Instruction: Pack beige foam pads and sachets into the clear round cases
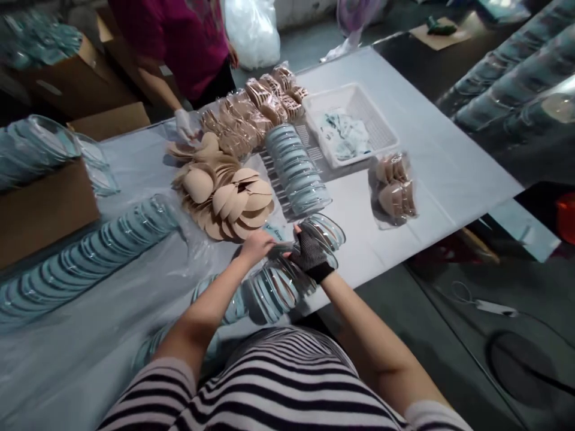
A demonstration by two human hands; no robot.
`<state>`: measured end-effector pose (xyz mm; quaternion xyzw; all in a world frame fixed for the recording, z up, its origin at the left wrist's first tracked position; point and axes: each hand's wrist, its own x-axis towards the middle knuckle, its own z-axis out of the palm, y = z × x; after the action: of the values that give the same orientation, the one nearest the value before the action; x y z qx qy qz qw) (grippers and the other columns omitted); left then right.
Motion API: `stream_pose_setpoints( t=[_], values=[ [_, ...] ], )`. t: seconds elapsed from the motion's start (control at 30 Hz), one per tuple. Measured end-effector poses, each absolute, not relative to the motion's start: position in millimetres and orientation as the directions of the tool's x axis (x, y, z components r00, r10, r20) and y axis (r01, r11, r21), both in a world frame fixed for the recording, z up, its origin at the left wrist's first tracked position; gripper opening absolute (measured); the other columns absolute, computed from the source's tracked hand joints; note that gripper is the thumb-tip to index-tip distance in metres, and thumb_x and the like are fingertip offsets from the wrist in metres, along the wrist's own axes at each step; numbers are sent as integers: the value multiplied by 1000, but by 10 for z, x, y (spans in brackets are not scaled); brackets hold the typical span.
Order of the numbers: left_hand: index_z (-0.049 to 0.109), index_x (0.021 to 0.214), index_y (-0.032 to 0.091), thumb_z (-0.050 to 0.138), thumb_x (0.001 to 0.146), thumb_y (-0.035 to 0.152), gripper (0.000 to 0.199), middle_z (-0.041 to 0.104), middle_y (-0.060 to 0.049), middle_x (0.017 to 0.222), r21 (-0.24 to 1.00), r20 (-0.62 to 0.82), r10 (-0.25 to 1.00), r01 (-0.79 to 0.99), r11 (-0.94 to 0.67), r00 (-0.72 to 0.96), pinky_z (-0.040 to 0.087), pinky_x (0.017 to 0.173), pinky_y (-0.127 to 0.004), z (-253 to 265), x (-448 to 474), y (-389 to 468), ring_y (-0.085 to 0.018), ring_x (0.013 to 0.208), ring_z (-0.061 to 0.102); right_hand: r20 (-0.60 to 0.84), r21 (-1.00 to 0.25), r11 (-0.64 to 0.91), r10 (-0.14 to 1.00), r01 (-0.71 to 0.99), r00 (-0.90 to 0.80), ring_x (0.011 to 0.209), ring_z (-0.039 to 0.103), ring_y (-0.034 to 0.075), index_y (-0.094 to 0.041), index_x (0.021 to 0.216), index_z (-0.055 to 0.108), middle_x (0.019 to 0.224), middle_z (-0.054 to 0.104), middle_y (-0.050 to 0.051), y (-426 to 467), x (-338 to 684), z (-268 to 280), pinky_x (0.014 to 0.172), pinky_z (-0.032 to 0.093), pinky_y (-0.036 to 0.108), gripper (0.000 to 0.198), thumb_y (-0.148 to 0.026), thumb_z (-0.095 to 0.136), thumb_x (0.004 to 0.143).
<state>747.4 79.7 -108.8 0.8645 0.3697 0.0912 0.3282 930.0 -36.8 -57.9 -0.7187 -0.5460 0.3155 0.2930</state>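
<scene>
My bare left hand [258, 244] is closed, its fingertips pinching the edge of a thin pale-blue piece between my hands. My right hand [311, 251], in a dark fingerless glove, is wrapped around clear rounded plastic pieces [330, 230] that fan out past its knuckles. Exactly which piece each finger touches is hard to make out. Just below my hands lies a row of similar clear plastic pieces [272, 293] with brown edges inside. Beside my left hand is a heap of beige, petal-shaped pads [242, 197].
Across the table [449, 161], a person's gloved hand [185, 124] touches the beige pads near bagged beige pads [236, 120]. A white basket [389, 134] holds printed sheets. Nearby are a stacked clear row [296, 170], a small bag [395, 191] and a long stack [90, 257].
</scene>
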Motion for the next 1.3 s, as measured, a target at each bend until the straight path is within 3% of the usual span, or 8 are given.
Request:
stream_pose_setpoints(
  t=[0.17,0.3,0.4,0.5,0.7,0.97,1.13,1.3],
  values=[
    [69,101,16,59,86,38,28,72,-7,95,935,-140,878,354,-36,458,52,82,-35,-891,7420,371,-21,90,66,-246,-894,-323,933,312,261,81,67,17,-18,99,68,90,73,4,148,9050,-575,80,54,30,24,-28,54,84],
    [68,94,19,60,85,39,24,67,-10,115,930,-31,962,361,-72,270,48,97,-40,-854,7318,210,-24,115,59,-386,-893,-404,914,199,122,78,65,19,-16,100,67,84,70,5,-89,8862,-622,72,53,29,26,-34,57,84],
    [65,85,19,60,85,42,23,69,-5,90,929,-39,978,367,-40,204,52,82,-36,-868,7341,183,-21,90,65,-413,-898,-416,909,145,53,77,66,18,-17,115,61,86,70,6,-333,8811,-670,70,53,30,36,-40,48,91],
    [59,74,19,54,89,44,30,64,-2,72,909,-86,971,416,-16,225,52,69,-31,-945,7517,307,-18,72,62,-421,-886,-454,872,91,251,75,65,19,-16,110,60,85,69,7,-381,8854,-701,71,54,32,36,-41,46,88],
    [60,123,21,56,84,18,39,52,-13,141,592,35,930,742,-314,366,41,105,-40,-1027,7674,1423,-28,131,48,-248,-886,-398,841,238,481,79,63,23,-19,88,62,84,69,8,-299,9173,-692,74,53,34,30,-46,50,82],
    [66,120,17,49,86,22,38,70,-11,113,511,13,947,812,-281,320,45,102,-41,-505,7541,2443,-30,112,60,-39,-875,-208,931,437,364,101,64,25,-21,92,67,105,71,11,-416,9392,-432,93,51,41,26,-41,51,87],
    [66,123,25,54,86,29,39,70,-5,111,691,-28,769,568,-447,639,47,100,-39,-84,7497,1654,-28,109,61,305,-732,57,918,679,253,133,46,29,-19,82,67,141,53,11,-30,9577,183,108,41,46,25,-42,57,88],
    [69,108,16,49,92,52,44,71,-8,93,928,-142,800,361,-97,582,52,90,-38,30,7459,711,-26,96,64,168,-688,4,974,726,153,98,65,24,-17,93,67,103,69,10,175,9490,403,88,52,39,17,-30,63,83]
  ],
)
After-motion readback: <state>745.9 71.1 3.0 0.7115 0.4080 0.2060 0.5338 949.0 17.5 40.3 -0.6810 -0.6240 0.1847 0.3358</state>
